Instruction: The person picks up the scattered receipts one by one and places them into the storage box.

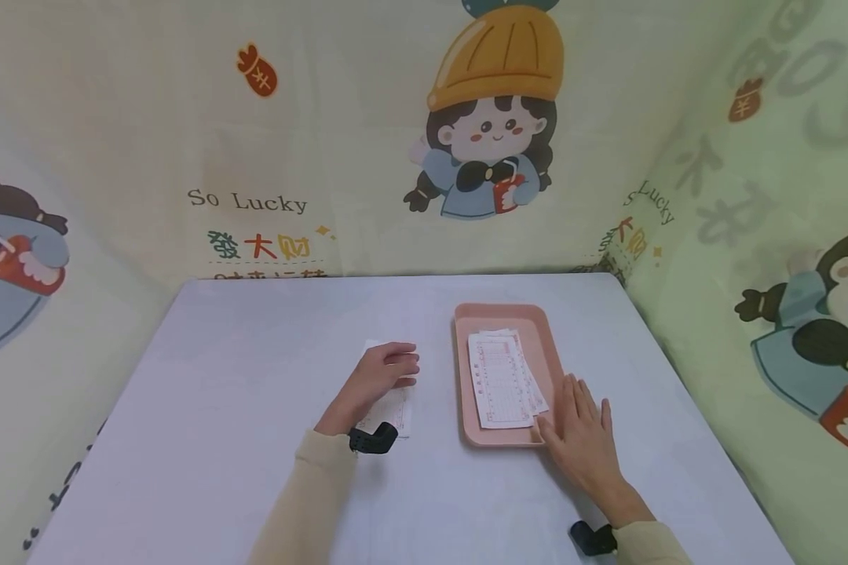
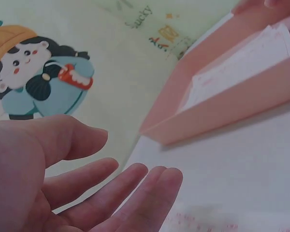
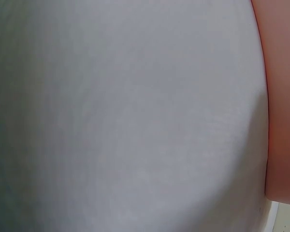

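A pink tray (image 1: 471,318) holds several printed paper slips (image 1: 502,380), stacked slightly askew. My right hand (image 1: 585,435) lies along the tray's near right edge, fingers straight and thumb at the rim. The tray's outer wall (image 3: 285,96) fills the right side of the right wrist view. To the left of the tray, more printed paper (image 1: 396,412) lies on the table, partly covered by my left hand (image 1: 374,380). In the left wrist view that hand's fingers (image 2: 135,193) are loosely bent, thumb apart, with nothing between them.
The white table (image 1: 254,353) reaches back to a cloth backdrop (image 1: 353,141) with cartoon figures and lettering. A similar cloth (image 1: 707,275) borders the table's right side. Black wrist cameras (image 1: 374,438) are worn on both wrists.
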